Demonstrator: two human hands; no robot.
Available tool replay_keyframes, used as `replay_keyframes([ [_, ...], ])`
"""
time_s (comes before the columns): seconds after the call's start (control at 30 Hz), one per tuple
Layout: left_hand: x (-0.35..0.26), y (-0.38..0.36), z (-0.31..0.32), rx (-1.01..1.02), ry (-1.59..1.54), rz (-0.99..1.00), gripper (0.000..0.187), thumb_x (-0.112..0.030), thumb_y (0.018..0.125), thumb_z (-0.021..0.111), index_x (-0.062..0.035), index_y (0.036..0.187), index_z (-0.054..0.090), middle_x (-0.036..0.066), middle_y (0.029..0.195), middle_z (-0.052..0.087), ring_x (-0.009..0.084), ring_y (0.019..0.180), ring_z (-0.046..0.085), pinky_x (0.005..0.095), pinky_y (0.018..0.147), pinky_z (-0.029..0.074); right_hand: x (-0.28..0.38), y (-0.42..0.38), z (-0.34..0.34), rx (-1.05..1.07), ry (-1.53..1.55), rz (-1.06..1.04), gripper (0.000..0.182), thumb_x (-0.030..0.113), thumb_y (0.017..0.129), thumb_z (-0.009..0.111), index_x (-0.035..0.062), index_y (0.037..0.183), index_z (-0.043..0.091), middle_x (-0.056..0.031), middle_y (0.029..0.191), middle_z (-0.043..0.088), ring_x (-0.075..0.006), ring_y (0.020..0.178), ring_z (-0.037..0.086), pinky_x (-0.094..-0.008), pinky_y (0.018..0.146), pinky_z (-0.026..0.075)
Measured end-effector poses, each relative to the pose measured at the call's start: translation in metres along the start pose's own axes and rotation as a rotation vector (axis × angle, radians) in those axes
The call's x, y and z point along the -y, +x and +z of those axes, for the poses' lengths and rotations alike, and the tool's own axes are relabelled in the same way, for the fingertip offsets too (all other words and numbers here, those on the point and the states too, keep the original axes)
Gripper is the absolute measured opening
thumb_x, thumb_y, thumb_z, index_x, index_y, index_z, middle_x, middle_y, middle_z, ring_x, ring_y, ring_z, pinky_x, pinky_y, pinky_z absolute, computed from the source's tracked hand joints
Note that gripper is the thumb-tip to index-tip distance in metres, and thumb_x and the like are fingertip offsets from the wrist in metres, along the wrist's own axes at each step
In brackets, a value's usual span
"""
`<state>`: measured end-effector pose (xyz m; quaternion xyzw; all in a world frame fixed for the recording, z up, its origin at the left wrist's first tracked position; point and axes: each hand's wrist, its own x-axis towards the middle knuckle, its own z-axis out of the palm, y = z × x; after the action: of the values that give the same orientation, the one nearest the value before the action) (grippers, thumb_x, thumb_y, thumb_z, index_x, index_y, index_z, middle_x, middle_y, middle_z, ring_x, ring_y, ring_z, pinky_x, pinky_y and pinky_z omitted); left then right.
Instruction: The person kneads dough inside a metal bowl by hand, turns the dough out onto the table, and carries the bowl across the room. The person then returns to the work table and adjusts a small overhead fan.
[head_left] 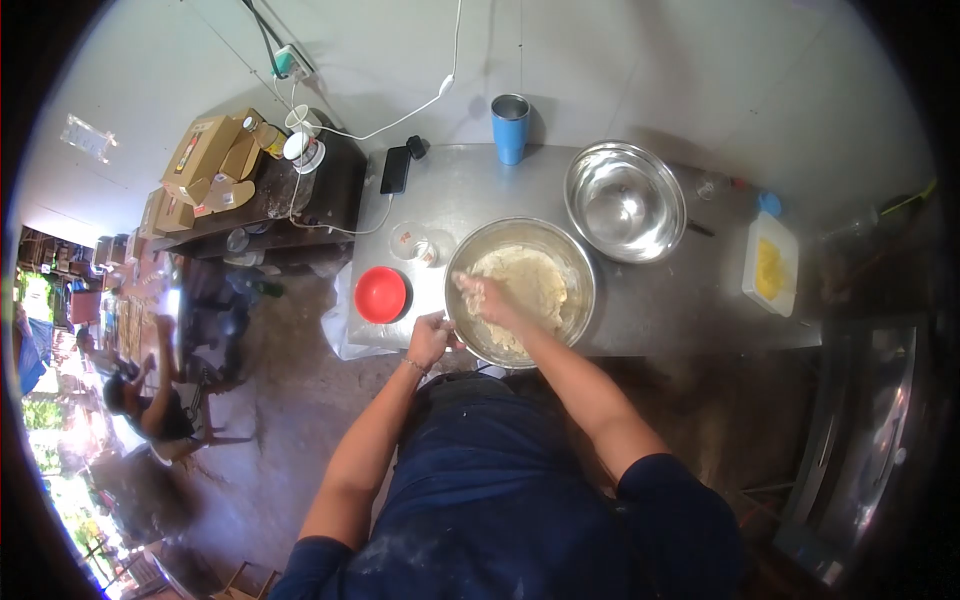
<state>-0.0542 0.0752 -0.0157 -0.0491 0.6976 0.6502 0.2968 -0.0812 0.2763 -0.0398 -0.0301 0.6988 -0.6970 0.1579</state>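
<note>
A wide steel bowl [585,300] holds pale, floury dough [535,280] at the front edge of the metal table. Reaching into the bowl, my right hand [488,302] is at the left part of the dough; its fingers are blurred and dusted pale. My left hand [432,338] grips the bowl's lower left rim, fingers closed on it. Left of the bowl are a red bowl [380,295] and small clear containers [424,250].
An empty steel bowl [640,205], a blue tumbler [510,130], a phone [396,170] and a white tray with something yellow [785,265] are on the metal table [690,320]. Cardboard boxes [205,160] sit at left. A seated person [160,410] is farther left.
</note>
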Motion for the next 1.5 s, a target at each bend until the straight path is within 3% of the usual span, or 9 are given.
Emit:
replay_keyframes([
  [0.27, -0.009, -0.004, 0.001, -0.004, 0.121, 0.015, 0.025, 0.000, 0.101, 0.053, 0.0117, 0.118, 0.066, 0.017, 0.099, 0.073, 0.0239, 0.075, 0.074, 0.0336, 0.063, 0.064, -0.017, -0.054, -0.035, 0.417, -0.482, 0.214, 0.028, 0.012, 0.079, 0.067, 0.0139, 0.102, 0.083, -0.0132, 0.090, 0.078, -0.0269, 0.084, 0.073, -0.0364, 0.080, 0.056],
  [0.37, -0.001, 0.001, 0.000, 0.001, 0.038, 0.034, 0.023, -0.001, 0.100, 0.055, 0.0115, 0.116, 0.067, 0.017, 0.097, 0.073, 0.0234, 0.073, 0.074, 0.0336, 0.061, 0.063, -0.008, -0.025, -0.022, 0.417, -0.477, 0.125, 0.041, 0.008, 0.083, 0.064, 0.0100, 0.123, 0.075, -0.0140, 0.111, 0.077, -0.0239, 0.088, 0.072, -0.0366, 0.077, 0.055],
  [0.53, 0.002, 0.007, -0.004, -0.082, 0.184, 0.082, 0.017, -0.001, 0.098, 0.058, 0.0100, 0.104, 0.069, 0.016, 0.083, 0.072, 0.0202, 0.062, 0.069, 0.0324, 0.055, 0.058, -0.031, 0.017, 0.004, -0.144, -0.017, 0.073, 0.062, 0.002, 0.089, 0.059, 0.0025, 0.150, 0.048, -0.0135, 0.138, 0.064, -0.0217, 0.096, 0.070, -0.0360, 0.077, 0.055],
  [0.6, 0.018, 0.025, -0.010, -0.134, 0.372, 0.142, 0.015, -0.001, 0.096, 0.059, 0.0089, 0.094, 0.070, 0.015, 0.073, 0.071, 0.0184, 0.056, 0.067, 0.0319, 0.053, 0.055, -0.040, 0.020, 0.008, -0.148, 0.067, 0.009, 0.059, 0.001, 0.085, 0.060, -0.0015, 0.144, 0.052, -0.0182, 0.124, 0.070, -0.0273, 0.094, 0.071, -0.0396, 0.077, 0.055],
  [0.7, -0.012, 0.026, -0.005, -0.214, 0.456, 0.124, 0.021, -0.010, 0.090, 0.063, 0.0090, 0.084, 0.070, 0.017, 0.062, 0.068, 0.0209, 0.056, 0.069, 0.0373, 0.055, 0.054, 0.010, -0.022, -0.002, 0.484, -0.766, 0.286, 0.045, 0.009, 0.087, 0.063, 0.0092, 0.132, 0.069, -0.0212, 0.114, 0.073, -0.0327, 0.105, 0.070, -0.0397, 0.092, 0.053],
  [0.8, -0.014, 0.034, -0.009, -0.232, 0.447, 0.131, 0.024, -0.014, 0.087, 0.064, 0.0089, 0.089, 0.071, 0.024, 0.071, 0.071, 0.0274, 0.067, 0.074, 0.0413, 0.065, 0.057, -0.012, -0.034, -0.027, 0.676, -0.932, 0.241, 0.039, 0.003, 0.078, 0.063, -0.0030, 0.115, 0.071, -0.0275, 0.101, 0.071, -0.0387, 0.091, 0.070, -0.0468, 0.079, 0.054],
  [1.07, 0.012, 0.038, 0.014, -0.378, 0.388, 0.309, 0.038, -0.006, 0.081, 0.061, 0.0041, 0.118, 0.062, 0.034, 0.098, 0.069, 0.0478, 0.093, 0.068, 0.0523, 0.086, 0.053, 0.044, -0.010, -0.122, -0.112, -1.134, 0.201, 0.042, 0.012, 0.082, 0.069, 0.0056, 0.124, 0.069, -0.0236, 0.117, 0.070, -0.0396, 0.113, 0.067, -0.0480, 0.096, 0.053],
  [1.23, 0.004, 0.034, 0.041, -0.620, 0.269, 0.251, 0.041, 0.000, 0.075, 0.059, -0.0007, 0.116, 0.056, 0.032, 0.095, 0.065, 0.0500, 0.097, 0.062, 0.0568, 0.088, 0.048, -0.046, 0.015, -0.154, -0.178, -0.873, 0.160, 0.054, 0.030, 0.088, 0.074, 0.0030, 0.133, 0.064, -0.0247, 0.128, 0.066, -0.0377, 0.128, 0.059, -0.0443, 0.106, 0.047],
  [1.5, 0.019, 0.050, 0.056, -0.772, -0.026, 0.353, 0.032, 0.005, 0.071, 0.054, -0.0040, 0.100, 0.059, 0.026, 0.089, 0.064, 0.0481, 0.095, 0.060, 0.0536, 0.081, 0.047, 0.007, 0.058, -0.125, -0.133, -0.261, 0.619, 0.032, 0.020, 0.096, 0.067, -0.0034, 0.118, 0.070, -0.0092, 0.107, 0.072, -0.0208, 0.092, 0.068, -0.0344, 0.083, 0.055],
])
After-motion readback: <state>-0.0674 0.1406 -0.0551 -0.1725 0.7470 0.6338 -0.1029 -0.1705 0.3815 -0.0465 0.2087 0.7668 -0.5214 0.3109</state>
